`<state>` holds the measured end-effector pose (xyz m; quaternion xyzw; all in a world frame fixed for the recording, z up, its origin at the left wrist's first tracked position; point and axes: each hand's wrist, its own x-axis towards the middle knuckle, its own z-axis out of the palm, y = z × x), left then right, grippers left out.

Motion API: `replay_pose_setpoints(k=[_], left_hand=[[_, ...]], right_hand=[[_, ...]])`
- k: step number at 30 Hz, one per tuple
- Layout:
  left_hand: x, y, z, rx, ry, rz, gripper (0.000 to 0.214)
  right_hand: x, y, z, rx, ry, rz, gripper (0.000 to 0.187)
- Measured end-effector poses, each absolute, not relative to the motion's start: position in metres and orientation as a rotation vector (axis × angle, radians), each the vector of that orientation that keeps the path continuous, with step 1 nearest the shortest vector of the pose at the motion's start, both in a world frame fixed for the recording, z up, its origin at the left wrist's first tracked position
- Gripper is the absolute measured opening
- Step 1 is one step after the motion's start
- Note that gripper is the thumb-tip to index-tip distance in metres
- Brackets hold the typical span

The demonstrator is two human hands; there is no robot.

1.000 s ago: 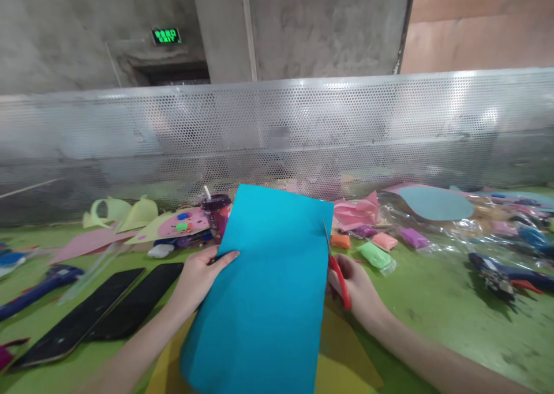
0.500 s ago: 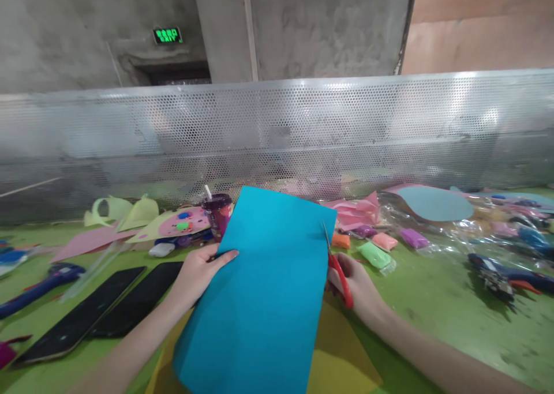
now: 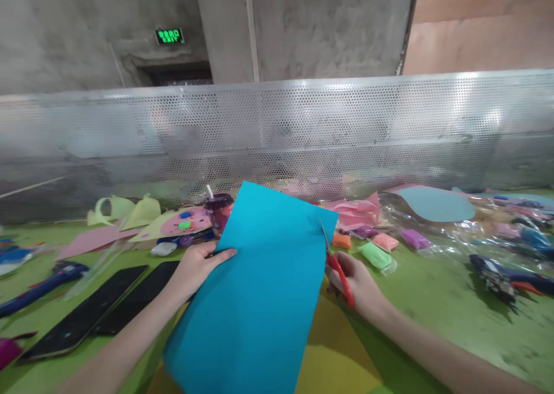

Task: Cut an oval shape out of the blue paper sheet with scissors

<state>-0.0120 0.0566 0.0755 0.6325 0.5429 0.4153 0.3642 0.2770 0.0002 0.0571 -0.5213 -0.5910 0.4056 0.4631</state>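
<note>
A large blue sheet of paper (image 3: 255, 290) is held tilted above the green table (image 3: 433, 301). My left hand (image 3: 194, 267) grips its left edge, thumb on top. My right hand (image 3: 357, 284) holds red-handled scissors (image 3: 335, 261) at the sheet's right edge; the blades point up and meet the paper near its top right corner. A yellow sheet (image 3: 337, 353) lies flat under the blue one.
Two dark phones (image 3: 95, 310) lie left of my arm. A purple cup (image 3: 219, 209), pink and pale yellow paper cutouts (image 3: 168, 224) and clay packets (image 3: 376, 252) sit behind. A perforated metal fence (image 3: 303, 134) borders the table. Glue guns (image 3: 502, 270) lie at right.
The blue sheet has turned slightly clockwise, its lower end swinging left. The scissors stay at its right edge, shifted a little toward the top corner.
</note>
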Motion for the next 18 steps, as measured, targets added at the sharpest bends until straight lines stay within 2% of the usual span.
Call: replay_pose_setpoints(k=[5, 18], left_hand=[[-0.0172, 0.0574, 0.0802, 1.612, 1.359, 1.051, 0.032], [-0.0214, 0.0605, 0.079, 1.673, 1.351, 1.018, 0.032]], right_hand=[[0.277, 0.0001, 0.0572, -1.283, -1.454, 1.033, 0.028], [0.2765, -0.0012, 0.0584, -1.247, -1.489, 1.035, 0.023]])
